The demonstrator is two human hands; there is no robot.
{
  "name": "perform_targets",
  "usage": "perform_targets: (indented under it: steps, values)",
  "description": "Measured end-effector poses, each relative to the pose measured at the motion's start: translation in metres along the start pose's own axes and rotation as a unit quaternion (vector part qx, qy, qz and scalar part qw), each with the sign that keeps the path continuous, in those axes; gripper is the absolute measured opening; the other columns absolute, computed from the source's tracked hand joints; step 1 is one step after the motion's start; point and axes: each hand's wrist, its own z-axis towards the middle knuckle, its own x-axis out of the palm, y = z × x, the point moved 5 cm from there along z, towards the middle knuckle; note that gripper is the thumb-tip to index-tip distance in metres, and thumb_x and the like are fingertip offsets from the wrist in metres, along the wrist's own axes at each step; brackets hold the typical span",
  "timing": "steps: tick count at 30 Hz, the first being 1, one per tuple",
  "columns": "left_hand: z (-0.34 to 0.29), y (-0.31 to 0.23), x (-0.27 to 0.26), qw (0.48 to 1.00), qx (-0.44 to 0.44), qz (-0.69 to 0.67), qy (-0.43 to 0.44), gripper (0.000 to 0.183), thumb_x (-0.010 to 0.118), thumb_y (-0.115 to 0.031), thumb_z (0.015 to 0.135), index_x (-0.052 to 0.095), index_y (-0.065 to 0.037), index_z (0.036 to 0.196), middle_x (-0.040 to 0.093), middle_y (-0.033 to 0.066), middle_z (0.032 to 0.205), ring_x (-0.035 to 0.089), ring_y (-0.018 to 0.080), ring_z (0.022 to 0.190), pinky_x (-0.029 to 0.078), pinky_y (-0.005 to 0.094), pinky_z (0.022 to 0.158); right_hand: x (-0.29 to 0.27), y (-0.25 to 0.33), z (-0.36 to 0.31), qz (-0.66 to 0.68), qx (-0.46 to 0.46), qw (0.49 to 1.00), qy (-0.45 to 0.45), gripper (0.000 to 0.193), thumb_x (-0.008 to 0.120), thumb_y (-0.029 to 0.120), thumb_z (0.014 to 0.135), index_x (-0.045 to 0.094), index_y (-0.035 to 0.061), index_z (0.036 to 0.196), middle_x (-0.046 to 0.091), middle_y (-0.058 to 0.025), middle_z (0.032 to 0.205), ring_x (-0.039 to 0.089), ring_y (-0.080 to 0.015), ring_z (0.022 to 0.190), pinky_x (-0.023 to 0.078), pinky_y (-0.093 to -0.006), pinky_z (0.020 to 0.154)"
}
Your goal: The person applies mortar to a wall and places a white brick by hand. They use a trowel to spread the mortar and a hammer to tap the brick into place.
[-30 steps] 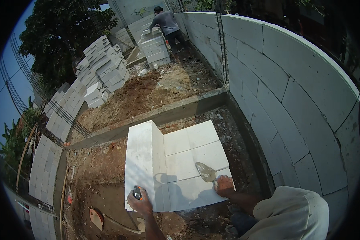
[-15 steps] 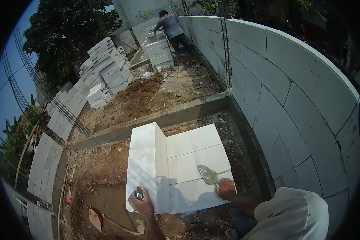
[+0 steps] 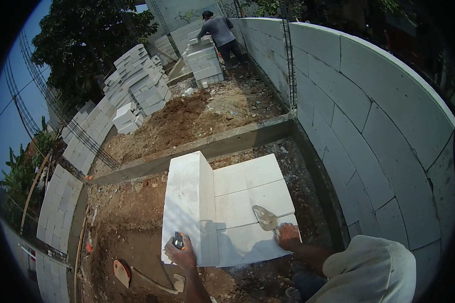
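At the near end of a tall white block (image 3: 183, 182), the left hand (image 3: 183, 255) is wrapped around a black-and-orange tape measure (image 3: 179, 241); no drawn-out ribbon can be made out. The right hand (image 3: 288, 237), well apart from the left, grips a trowel (image 3: 264, 217), its blade over the lower white blocks (image 3: 250, 194) that reach from between the hands to beyond them. No cut or drawn line can be made out on these blocks, so work on them looks barely begun. To the right of the right hand, a block wall (image 3: 356, 118) already stands several courses high, while piled blocks (image 3: 141, 81), far beyond the left hand, look unlaid. Left of the left hand, a handled tool (image 3: 178, 283) lies untouched on the ground (image 3: 111, 242).
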Motion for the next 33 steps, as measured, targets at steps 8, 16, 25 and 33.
perform_targets:
  steps: [8, 16, 25, 33]
  values:
    - [0.0, -0.002, -0.002, 1.0, 0.005, -0.004, -0.002, 0.055, 0.08, -0.041, 0.091, 0.065, 0.0, 0.124, 0.065, 0.0202, 0.121, 0.058, 0.0434, 0.113, 0.047, 0.057, 0.097, -0.011, 0.005, -0.001, 0.007, 0.0, 1.0, -0.009, 0.042, 0.072, 0.039, 0.091, 0.067, 0.0067, 0.117, 0.062, -0.0146, 0.12, 0.057, -0.0343, 0.119, 0.04, -0.0562, 0.101]
    - [0.001, -0.003, -0.002, 1.0, 0.007, -0.003, 0.001, 0.055, 0.08, -0.041, 0.091, 0.065, 0.0, 0.124, 0.065, 0.0199, 0.122, 0.058, 0.0431, 0.114, 0.048, 0.0569, 0.097, -0.013, 0.005, -0.001, 0.016, -0.014, 0.999, -0.029, 0.04, 0.074, 0.037, 0.09, 0.066, 0.0058, 0.114, 0.061, -0.0152, 0.116, 0.057, -0.0355, 0.117, 0.042, -0.0564, 0.099]
    - [0.0, -0.002, -0.001, 1.0, 0.01, -0.002, 0.002, 0.054, 0.079, -0.041, 0.092, 0.065, 0.0, 0.124, 0.065, 0.0194, 0.122, 0.058, 0.0425, 0.114, 0.047, 0.0566, 0.098, -0.017, 0.007, -0.001, 0.01, 0.006, 1.0, -0.008, 0.041, 0.073, 0.038, 0.09, 0.067, 0.008, 0.118, 0.063, -0.0132, 0.122, 0.057, -0.0333, 0.122, 0.04, -0.055, 0.101]
    - [0.0, -0.002, 0.0, 1.0, 0.016, -0.006, -0.001, 0.053, 0.079, -0.04, 0.092, 0.065, 0.0, 0.123, 0.065, 0.0195, 0.121, 0.058, 0.0424, 0.114, 0.047, 0.0563, 0.097, -0.009, 0.003, -0.002, 0.002, 0.005, 1.0, -0.008, 0.042, 0.072, 0.04, 0.09, 0.068, 0.0084, 0.118, 0.062, -0.013, 0.12, 0.056, -0.033, 0.121, 0.04, -0.0551, 0.102]
